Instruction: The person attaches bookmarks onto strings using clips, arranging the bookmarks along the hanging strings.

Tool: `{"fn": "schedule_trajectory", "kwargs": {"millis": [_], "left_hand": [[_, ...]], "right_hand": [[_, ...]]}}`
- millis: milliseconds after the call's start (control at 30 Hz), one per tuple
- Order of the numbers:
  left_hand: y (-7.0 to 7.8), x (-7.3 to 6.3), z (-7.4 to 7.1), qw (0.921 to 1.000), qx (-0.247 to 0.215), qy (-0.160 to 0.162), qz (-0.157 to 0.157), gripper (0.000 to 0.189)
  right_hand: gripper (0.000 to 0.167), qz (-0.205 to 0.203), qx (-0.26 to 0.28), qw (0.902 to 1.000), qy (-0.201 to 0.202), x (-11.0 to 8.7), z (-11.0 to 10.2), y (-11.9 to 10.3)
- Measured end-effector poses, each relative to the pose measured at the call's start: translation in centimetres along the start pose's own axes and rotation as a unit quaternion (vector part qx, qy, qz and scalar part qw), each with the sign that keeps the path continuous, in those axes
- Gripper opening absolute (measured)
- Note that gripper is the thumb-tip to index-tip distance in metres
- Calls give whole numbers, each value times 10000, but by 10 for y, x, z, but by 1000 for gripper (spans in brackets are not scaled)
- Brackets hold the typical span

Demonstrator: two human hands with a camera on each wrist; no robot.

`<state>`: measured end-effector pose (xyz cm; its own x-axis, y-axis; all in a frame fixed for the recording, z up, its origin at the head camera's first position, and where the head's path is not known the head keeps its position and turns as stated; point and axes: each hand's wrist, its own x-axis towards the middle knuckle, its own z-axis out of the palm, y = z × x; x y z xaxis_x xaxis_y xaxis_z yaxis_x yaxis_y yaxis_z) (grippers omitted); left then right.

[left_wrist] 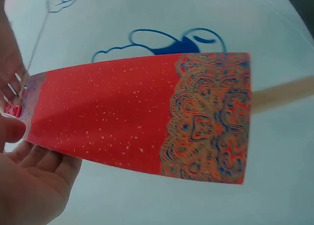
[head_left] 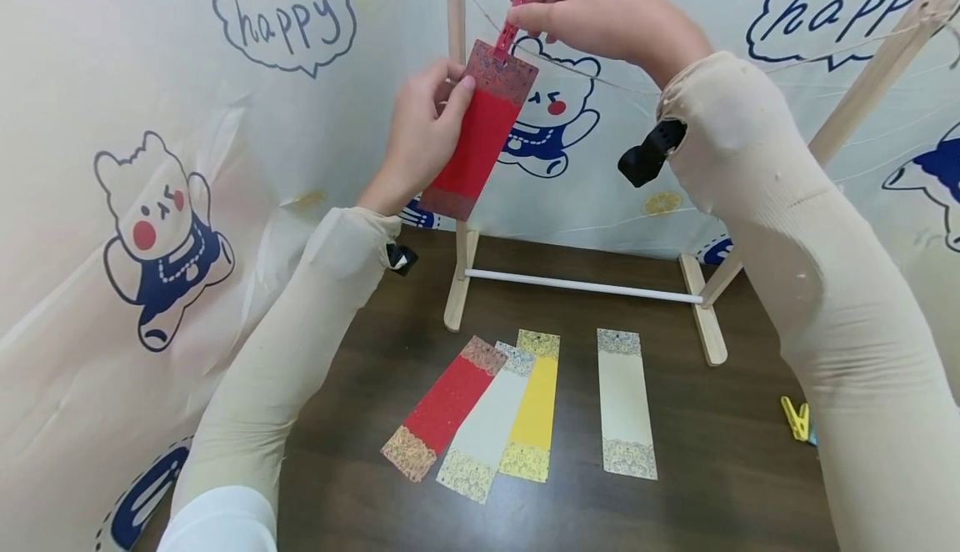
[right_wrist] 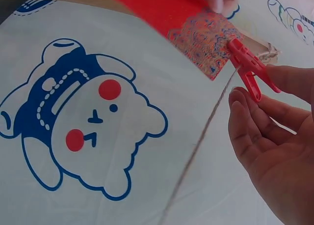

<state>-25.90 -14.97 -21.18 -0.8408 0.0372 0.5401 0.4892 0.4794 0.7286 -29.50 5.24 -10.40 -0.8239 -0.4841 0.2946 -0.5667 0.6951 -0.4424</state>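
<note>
A long red bookmark (head_left: 486, 131) with patterned ends hangs tilted near the left post. My left hand (head_left: 423, 122) pinches its left edge near the top, thumb in front; the left wrist view shows the gold-flecked face (left_wrist: 105, 112). At the bookmark's top end sits a red clothespin (right_wrist: 248, 68), its jaws on the card and the string (right_wrist: 201, 136). My right hand (head_left: 592, 6) holds the clothespin by its handles between thumb and fingers. Lying on the table are another red bookmark (head_left: 453, 402), a pale one (head_left: 487, 423), a yellow one (head_left: 536, 406) and a cream one (head_left: 624, 393).
A wooden stand carries the string between its left post (head_left: 456, 14) and right post (head_left: 870, 77). A white bar (head_left: 585, 283) joins its feet. On the dark table (head_left: 697, 452), a yellow clothespin (head_left: 795, 419) lies at the right. A printed cloth (head_left: 300, 135) hangs behind.
</note>
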Motion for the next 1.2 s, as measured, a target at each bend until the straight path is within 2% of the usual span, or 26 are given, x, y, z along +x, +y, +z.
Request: {"fn": "schedule_trajectory", "kwargs": {"millis": [167, 333, 567, 733, 900, 1200], "left_hand": [[-9, -10, -1, 9992, 287, -227, -129, 28], [-19, -19, 0, 9980, 430, -444, -164, 26], [-27, -26, 4, 9978, 270, -602, -72, 23], [-26, -25, 5, 9988, -6, -470, 100, 22], [-24, -23, 2, 9996, 5, -210, 202, 21], [-28, -33, 3, 9980, 484, -406, -25, 25]], "right_hand": [[46, -288, -140, 9995, 33, 0, 5, 4], [47, -326, -124, 9994, -18, -6, 9, 8], [45, -330, -154, 9993, 29, -13, 11, 12], [41, -474, -159, 9983, 289, -14, 10, 11], [42, -420, 30, 9980, 477, -15, 9, 6], [45, -313, -135, 9993, 156, -22, 13, 6]]}}
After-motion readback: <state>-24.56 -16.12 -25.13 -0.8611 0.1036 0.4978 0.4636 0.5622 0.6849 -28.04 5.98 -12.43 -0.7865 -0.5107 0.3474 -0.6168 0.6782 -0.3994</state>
